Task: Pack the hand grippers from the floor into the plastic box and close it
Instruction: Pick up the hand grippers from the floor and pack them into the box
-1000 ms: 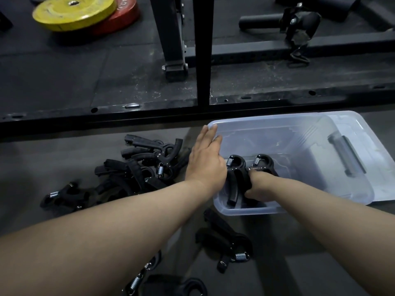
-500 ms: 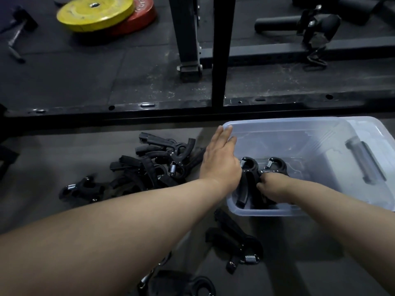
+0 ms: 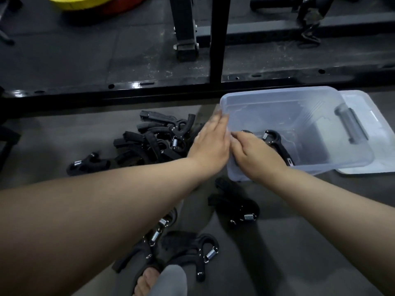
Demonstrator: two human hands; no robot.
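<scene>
A clear plastic box (image 3: 320,122) stands open on the floor at centre right. One black hand gripper (image 3: 276,144) lies inside it, and part of a second shows above my fingers. My right hand (image 3: 255,155) hovers over the box's near left corner with fingers extended, gripping nothing. My left hand (image 3: 210,143) lies flat against the outside of the box's left wall. A pile of black hand grippers (image 3: 158,138) sits on the floor left of the box. More lie nearer me: one (image 3: 235,207) below the box and two (image 3: 192,249) by my foot.
The box's lid (image 3: 369,112) lies under and to the right of the box. A lone gripper (image 3: 87,164) rests at far left. A black rack rail (image 3: 149,90) and upright post (image 3: 219,39) run behind the box. Yellow and red weight plates (image 3: 89,2) lie at top left.
My right hand has risen from deep in the box to its near left corner, leaving the grippers inside. My left hand stays against the box wall. The view tilted down.
</scene>
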